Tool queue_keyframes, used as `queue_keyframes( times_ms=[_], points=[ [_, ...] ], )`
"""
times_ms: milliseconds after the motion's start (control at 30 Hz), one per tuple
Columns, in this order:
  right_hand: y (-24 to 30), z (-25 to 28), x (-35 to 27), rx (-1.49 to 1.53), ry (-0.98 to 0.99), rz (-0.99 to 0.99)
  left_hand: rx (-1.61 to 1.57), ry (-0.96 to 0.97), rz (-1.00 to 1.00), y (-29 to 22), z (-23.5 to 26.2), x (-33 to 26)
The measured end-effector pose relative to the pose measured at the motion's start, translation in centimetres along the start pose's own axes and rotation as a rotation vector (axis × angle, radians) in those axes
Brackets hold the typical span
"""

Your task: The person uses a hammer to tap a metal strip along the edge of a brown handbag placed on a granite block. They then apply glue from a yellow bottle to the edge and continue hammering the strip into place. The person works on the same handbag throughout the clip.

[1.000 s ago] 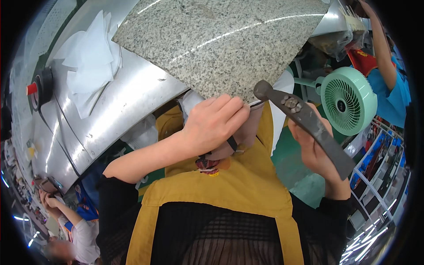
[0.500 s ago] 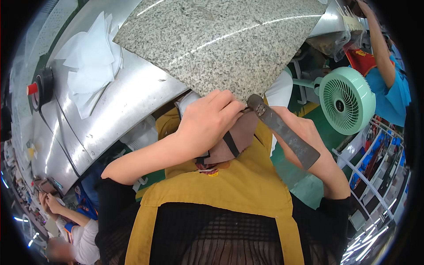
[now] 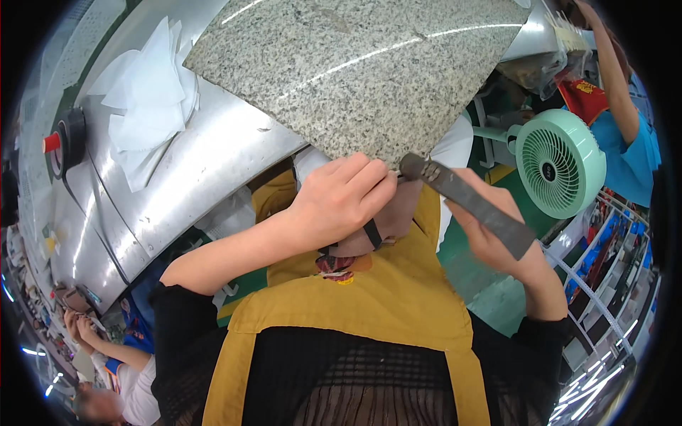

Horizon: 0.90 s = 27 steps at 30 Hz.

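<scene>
My left hand has its fingers curled on a brownish-mauve piece, leather or fabric, at the near corner of a speckled granite slab. A black strip crosses the piece, which hangs below the slab over my yellow apron. My right hand is closed round a dark metal hammer; its handle is hidden beneath the head. The hammer's round face is at the slab's corner, close beside my left fingertips. Whether it touches the piece, I cannot tell.
White sheets and a black roll of tape or strap lie on the metal table at left. A mint-green fan stands at right. Co-workers sit at far right and lower left. A wire rack stands at right.
The hammer's long end and my right hand have swung a little to the right, while its round face stays by the slab's corner. My left hand has shifted slightly down.
</scene>
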State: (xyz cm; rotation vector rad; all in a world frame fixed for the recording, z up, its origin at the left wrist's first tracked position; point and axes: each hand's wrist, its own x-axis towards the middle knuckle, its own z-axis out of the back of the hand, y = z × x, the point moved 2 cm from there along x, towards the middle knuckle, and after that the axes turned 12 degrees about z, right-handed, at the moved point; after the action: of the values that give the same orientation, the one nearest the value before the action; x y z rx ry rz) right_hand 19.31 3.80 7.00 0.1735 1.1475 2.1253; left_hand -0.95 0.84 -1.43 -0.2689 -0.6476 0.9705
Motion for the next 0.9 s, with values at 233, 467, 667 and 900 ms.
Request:
queue_keyframes(
  times_ms=[233,467,667,900],
  points=[
    [0.5,-0.8,0.5,-0.119,0.039,0.035,-0.026,0.051,0.102,0.3,0.3,0.2],
    [-0.1,-0.7,0.2,-0.029,-0.017,0.045,0.004,-0.007,0.061,0.6,0.5,-0.4],
    [0.4,-1.3,0.3,-0.044,-0.079,0.094,0.079,-0.060,-0.010,0.4,0.4,-0.3],
    [1.1,-0.3,0.6,0.032,-0.051,0.067,0.086,-0.062,-0.033,0.5,0.2,-1.0]
  ],
)
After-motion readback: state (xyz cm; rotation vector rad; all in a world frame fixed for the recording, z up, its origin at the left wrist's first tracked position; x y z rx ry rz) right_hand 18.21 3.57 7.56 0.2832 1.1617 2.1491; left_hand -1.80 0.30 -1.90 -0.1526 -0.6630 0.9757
